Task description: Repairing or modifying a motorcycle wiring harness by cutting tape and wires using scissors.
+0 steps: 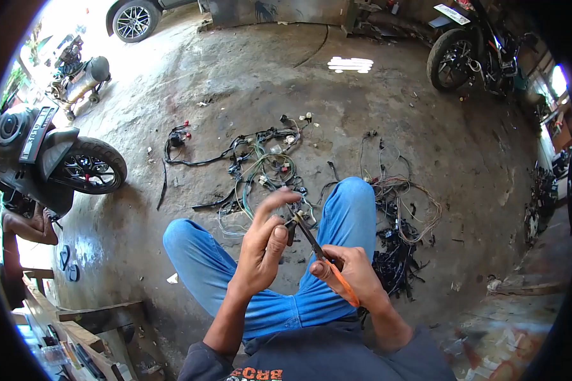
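My right hand (357,270) grips orange-handled scissors (310,241), whose dark blades point up and left. Between thumb and fingers, my left hand (255,255) pinches a small dark piece (291,236); its kind cannot be made out. The index finger of that hand is raised and bent over the blade tips. The scissor tips reach close to the pinched piece; whether they touch it is unclear. Beyond my hands, a tangled wiring harness (274,162) with black, green and yellow wires and several connectors lies on the floor.
My jeans-clad knees (349,197) frame the work. Right of them lie loose thin wires (426,222) and a heap of black scraps (397,263). Motorcycles stand at left (92,166) and far right (454,60). A compressor (86,79) stands back left; a person's arm (32,228) shows at left.
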A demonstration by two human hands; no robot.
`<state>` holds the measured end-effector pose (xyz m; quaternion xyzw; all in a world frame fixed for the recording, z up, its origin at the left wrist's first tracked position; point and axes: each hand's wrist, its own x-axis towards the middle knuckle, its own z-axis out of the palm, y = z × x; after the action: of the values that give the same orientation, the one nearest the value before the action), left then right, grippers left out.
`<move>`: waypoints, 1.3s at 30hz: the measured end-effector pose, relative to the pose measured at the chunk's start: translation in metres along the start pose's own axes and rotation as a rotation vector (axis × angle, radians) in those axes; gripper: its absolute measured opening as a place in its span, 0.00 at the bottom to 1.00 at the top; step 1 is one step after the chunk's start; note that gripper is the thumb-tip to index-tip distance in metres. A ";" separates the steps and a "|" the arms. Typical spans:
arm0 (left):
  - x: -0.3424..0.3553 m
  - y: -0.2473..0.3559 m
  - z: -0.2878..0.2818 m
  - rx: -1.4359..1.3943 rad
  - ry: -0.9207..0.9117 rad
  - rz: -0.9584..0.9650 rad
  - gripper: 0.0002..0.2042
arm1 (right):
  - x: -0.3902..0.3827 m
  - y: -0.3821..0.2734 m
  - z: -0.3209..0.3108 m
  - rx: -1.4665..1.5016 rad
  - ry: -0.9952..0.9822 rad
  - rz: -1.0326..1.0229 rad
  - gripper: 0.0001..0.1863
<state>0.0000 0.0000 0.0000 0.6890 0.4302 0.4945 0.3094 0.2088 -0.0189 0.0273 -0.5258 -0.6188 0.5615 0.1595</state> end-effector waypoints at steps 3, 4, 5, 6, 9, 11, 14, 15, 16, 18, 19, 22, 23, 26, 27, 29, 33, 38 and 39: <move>-0.006 -0.005 0.009 -0.383 -0.009 -0.204 0.18 | 0.001 0.000 0.007 -0.020 0.082 -0.056 0.30; -0.006 -0.004 0.011 -0.284 -0.020 -0.175 0.16 | 0.003 0.003 0.011 -0.080 0.184 -0.137 0.30; -0.006 -0.004 0.012 -0.185 -0.030 -0.146 0.13 | 0.003 0.005 0.013 -0.140 0.285 -0.218 0.31; -0.005 -0.004 0.013 -0.129 -0.039 -0.089 0.12 | 0.004 0.002 0.014 -0.140 0.287 -0.215 0.31; -0.004 -0.001 0.010 -0.064 -0.057 -0.099 0.11 | 0.007 -0.005 0.010 -0.225 0.378 -0.244 0.34; -0.002 0.003 0.006 -0.048 -0.088 -0.136 0.10 | 0.010 -0.001 0.009 -0.395 0.431 -0.332 0.35; 0.003 0.005 0.003 -0.012 -0.127 -0.079 0.10 | 0.015 0.001 0.009 -0.438 0.482 -0.416 0.35; 0.004 0.005 0.001 0.007 -0.155 -0.069 0.09 | 0.015 0.000 0.008 -0.437 0.480 -0.417 0.35; 0.005 0.005 0.000 0.026 -0.184 -0.060 0.08 | 0.015 -0.002 0.007 -0.452 0.478 -0.435 0.34; 0.005 0.007 -0.002 0.021 -0.188 -0.061 0.08 | 0.016 -0.004 0.004 -0.466 0.476 -0.453 0.33; 0.005 0.007 -0.002 0.013 -0.193 -0.061 0.07 | 0.017 -0.005 0.003 -0.455 0.469 -0.460 0.32; 0.006 0.009 -0.007 0.031 -0.204 -0.089 0.06 | 0.017 -0.001 0.000 -0.435 0.445 -0.452 0.31; 0.006 0.009 -0.008 0.031 -0.205 -0.089 0.06 | 0.017 0.001 -0.001 -0.428 0.428 -0.439 0.30; 0.007 0.008 -0.009 0.028 -0.223 -0.116 0.06 | 0.017 0.008 -0.004 -0.415 0.415 -0.442 0.31; 0.007 0.006 -0.009 0.034 -0.218 -0.118 0.07 | 0.017 0.008 -0.004 -0.415 0.416 -0.442 0.31; 0.007 0.002 -0.008 0.039 -0.213 -0.118 0.07 | 0.016 0.008 -0.003 -0.375 0.402 -0.405 0.32; 0.006 -0.007 -0.007 -0.081 -0.210 -0.129 0.11 | 0.016 0.015 -0.002 -0.336 0.375 -0.394 0.32; -0.002 -0.033 -0.003 -0.297 -0.213 -0.167 0.20 | 0.015 0.017 -0.003 -0.139 0.223 -0.367 0.31; -0.001 -0.036 -0.001 -0.333 -0.212 -0.187 0.21 | 0.016 0.019 -0.003 -0.140 0.222 -0.367 0.31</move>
<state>-0.0113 0.0143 -0.0308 0.6338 0.3696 0.4527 0.5067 0.2139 -0.0074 0.0062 -0.4727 -0.7202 0.4173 0.2893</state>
